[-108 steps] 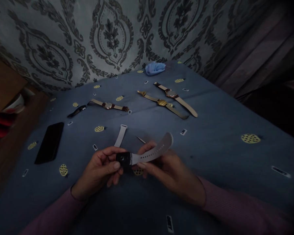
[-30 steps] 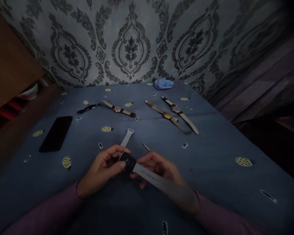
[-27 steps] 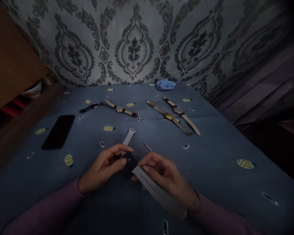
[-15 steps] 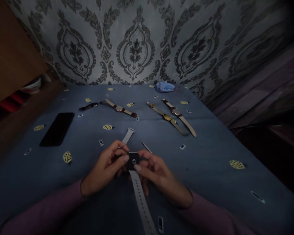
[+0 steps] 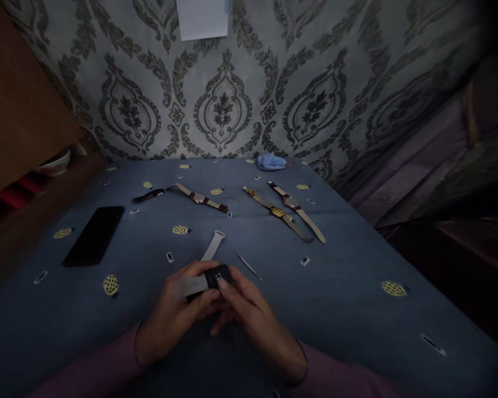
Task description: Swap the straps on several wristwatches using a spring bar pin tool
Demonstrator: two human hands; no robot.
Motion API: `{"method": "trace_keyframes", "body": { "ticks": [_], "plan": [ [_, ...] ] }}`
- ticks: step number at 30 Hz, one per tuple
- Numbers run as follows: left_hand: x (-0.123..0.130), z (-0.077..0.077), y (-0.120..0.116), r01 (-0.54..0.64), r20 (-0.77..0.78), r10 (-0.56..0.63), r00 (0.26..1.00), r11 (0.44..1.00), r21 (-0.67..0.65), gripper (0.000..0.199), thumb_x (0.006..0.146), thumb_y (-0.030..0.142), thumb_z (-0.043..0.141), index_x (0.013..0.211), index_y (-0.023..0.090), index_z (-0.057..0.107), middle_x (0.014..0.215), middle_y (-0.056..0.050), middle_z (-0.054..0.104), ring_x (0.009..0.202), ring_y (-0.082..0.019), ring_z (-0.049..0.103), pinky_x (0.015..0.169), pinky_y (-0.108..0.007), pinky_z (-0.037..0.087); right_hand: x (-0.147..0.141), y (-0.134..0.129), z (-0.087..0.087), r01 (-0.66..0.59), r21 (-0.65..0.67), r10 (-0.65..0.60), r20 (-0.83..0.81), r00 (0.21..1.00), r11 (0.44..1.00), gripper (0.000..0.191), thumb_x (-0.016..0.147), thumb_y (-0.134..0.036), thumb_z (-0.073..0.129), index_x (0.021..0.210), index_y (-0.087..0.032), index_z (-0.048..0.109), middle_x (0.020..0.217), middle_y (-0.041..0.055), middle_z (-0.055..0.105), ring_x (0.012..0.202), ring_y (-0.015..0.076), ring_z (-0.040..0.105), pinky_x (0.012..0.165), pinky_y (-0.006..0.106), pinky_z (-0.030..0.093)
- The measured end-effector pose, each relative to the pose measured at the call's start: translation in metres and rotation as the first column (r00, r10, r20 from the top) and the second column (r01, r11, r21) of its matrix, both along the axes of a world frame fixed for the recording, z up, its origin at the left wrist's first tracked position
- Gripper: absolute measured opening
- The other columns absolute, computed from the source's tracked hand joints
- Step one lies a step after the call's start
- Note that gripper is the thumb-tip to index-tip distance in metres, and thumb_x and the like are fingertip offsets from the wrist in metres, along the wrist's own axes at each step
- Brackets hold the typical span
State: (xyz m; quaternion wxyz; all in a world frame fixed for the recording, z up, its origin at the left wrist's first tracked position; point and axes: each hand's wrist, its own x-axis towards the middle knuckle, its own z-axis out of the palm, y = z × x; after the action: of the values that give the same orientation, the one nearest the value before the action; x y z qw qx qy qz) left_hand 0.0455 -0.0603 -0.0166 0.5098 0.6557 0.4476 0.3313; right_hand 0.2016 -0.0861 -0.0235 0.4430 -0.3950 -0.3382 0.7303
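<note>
Both hands hold a smartwatch (image 5: 214, 276) with a dark square body and one pale grey strap attached. My left hand (image 5: 172, 312) is closed round the strap side, and the strap runs back across its fingers to the left. My right hand (image 5: 259, 318) grips the other side of the body, its thumb pressed on the dark face. Just beyond the hands lies a separate pale strap piece (image 5: 213, 246), its lower end hidden by my left hand. A thin pointed metal tool (image 5: 248, 265) rests on the tablecloth to the right of the strap piece.
Behind the hands lie a dark-strapped watch (image 5: 148, 195), a brown-strapped watch (image 5: 198, 198), a gold watch (image 5: 278, 212) and another brown-strapped watch (image 5: 291, 202). A black phone (image 5: 93, 236) lies at left. A crumpled blue cloth (image 5: 271, 161) sits by the wall on the patterned tablecloth (image 5: 340, 309).
The smartwatch has been turned, so its attached strap now points left instead of down toward me. The camera view has tilted up, showing a white sheet on the wall.
</note>
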Motion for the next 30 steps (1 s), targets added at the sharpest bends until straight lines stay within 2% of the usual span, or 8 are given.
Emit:
{"method": "trace_keyframes", "body": {
  "ticks": [4, 8, 10, 12, 14, 17, 26, 30],
  "plan": [
    [-0.008, 0.006, 0.010, -0.015, 0.062, 0.018, 0.998, 0.998, -0.059, 0.032, 0.082, 0.035, 0.069, 0.111, 0.023, 0.068, 0.104, -0.006, 0.070, 0.096, -0.022, 0.064, 0.084, -0.033, 0.050, 0.003, 0.009, 0.005, -0.089, -0.002, 0.088, 0.078, 0.993, 0.996, 0.055, 0.082, -0.066, 0.058, 0.106, -0.017, 0.052, 0.081, 0.0056, 0.070, 0.065, 0.0175, 0.071, 0.049, 0.023, 0.049],
    [-0.018, 0.018, 0.031, -0.094, 0.245, 0.134, 0.960, 0.981, -0.169, 0.033, 0.074, 0.032, 0.077, 0.103, 0.017, 0.070, 0.067, 0.001, 0.061, 0.055, -0.009, 0.051, 0.053, -0.020, 0.042, 0.022, 0.034, 0.018, -0.104, 0.190, 0.025, 0.379, 0.925, 0.976, 0.046, 0.090, -0.061, 0.045, 0.087, -0.017, 0.055, 0.075, 0.0054, 0.067, 0.053, 0.0140, 0.065, 0.043, 0.022, 0.042],
    [-0.025, 0.023, 0.042, -0.150, 0.364, 0.220, 0.905, 0.966, -0.211, 0.035, 0.072, 0.032, 0.080, 0.102, 0.015, 0.071, 0.065, 0.002, 0.057, 0.055, -0.008, 0.047, 0.049, -0.017, 0.037, 0.029, 0.047, 0.026, -0.130, 0.408, -0.166, 0.615, 0.771, 0.904, 0.028, 0.094, -0.043, 0.048, 0.086, -0.017, 0.056, 0.074, 0.0033, 0.065, 0.058, 0.0136, 0.063, 0.049, 0.023, 0.042],
    [-0.033, 0.024, 0.050, -0.182, 0.423, 0.287, 0.860, 0.945, -0.271, 0.038, 0.070, 0.031, 0.081, 0.102, 0.015, 0.071, 0.066, 0.001, 0.057, 0.058, -0.008, 0.048, 0.047, -0.016, 0.036, 0.029, 0.056, 0.032, -0.324, 0.524, -0.328, 0.802, 0.499, 0.788, 0.010, 0.092, -0.022, 0.051, 0.094, -0.018, 0.060, 0.083, 0.0040, 0.066, 0.069, 0.0150, 0.064, 0.061, 0.026, 0.045],
    [-0.040, 0.023, 0.055, -0.187, 0.452, 0.327, 0.830, 0.926, -0.328, 0.038, 0.070, 0.031, 0.081, 0.103, 0.015, 0.070, 0.066, 0.000, 0.058, 0.059, -0.008, 0.049, 0.047, -0.015, 0.036, 0.024, 0.062, 0.034, -0.519, 0.489, -0.393, 0.872, 0.292, 0.701, 0.019, 0.090, -0.014, 0.052, 0.106, -0.017, 0.061, 0.103, 0.0080, 0.063, 0.072, 0.0150, 0.061, 0.064, 0.028, 0.045],
    [-0.043, 0.020, 0.056, -0.164, 0.463, 0.336, 0.820, 0.914, -0.372, 0.037, 0.071, 0.030, 0.080, 0.102, 0.014, 0.070, 0.064, 0.000, 0.058, 0.059, -0.009, 0.049, 0.047, -0.015, 0.035, 0.014, 0.064, 0.032, -0.719, 0.340, -0.356, 0.924, 0.138, 0.607, 0.029, 0.090, -0.013, 0.054, 0.118, -0.018, 0.060, 0.117, 0.0113, 0.054, 0.069, 0.0141, 0.059, 0.060, 0.028, 0.045],
    [-0.030, 0.008, 0.043, -0.069, 0.423, 0.201, 0.883, 0.950, -0.306, 0.029, 0.076, 0.030, 0.077, 0.101, 0.017, 0.072, 0.099, -0.003, 0.064, 0.084, -0.014, 0.058, 0.083, -0.026, 0.047, 0.011, 0.059, 0.025, -0.725, 0.296, -0.349, 0.933, 0.082, 0.621, 0.012, 0.086, -0.020, 0.068, 0.097, -0.018, 0.064, 0.121, 0.0120, 0.052, 0.071, 0.0151, 0.061, 0.057, 0.028, 0.044],
    [-0.026, 0.006, 0.038, 0.002, 0.467, 0.164, 0.869, 0.943, -0.334, 0.029, 0.078, 0.032, 0.076, 0.103, 0.018, 0.070, 0.105, -0.005, 0.062, 0.096, -0.018, 0.058, 0.090, -0.031, 0.047, 0.009, 0.056, 0.027, -0.744, 0.278, -0.370, 0.928, 0.045, 0.608, 0.010, 0.086, -0.017, 0.068, 0.094, -0.019, 0.062, 0.092, 0.0058, 0.066, 0.080, 0.0207, 0.062, 0.059, 0.028, 0.040]
  ]
}}
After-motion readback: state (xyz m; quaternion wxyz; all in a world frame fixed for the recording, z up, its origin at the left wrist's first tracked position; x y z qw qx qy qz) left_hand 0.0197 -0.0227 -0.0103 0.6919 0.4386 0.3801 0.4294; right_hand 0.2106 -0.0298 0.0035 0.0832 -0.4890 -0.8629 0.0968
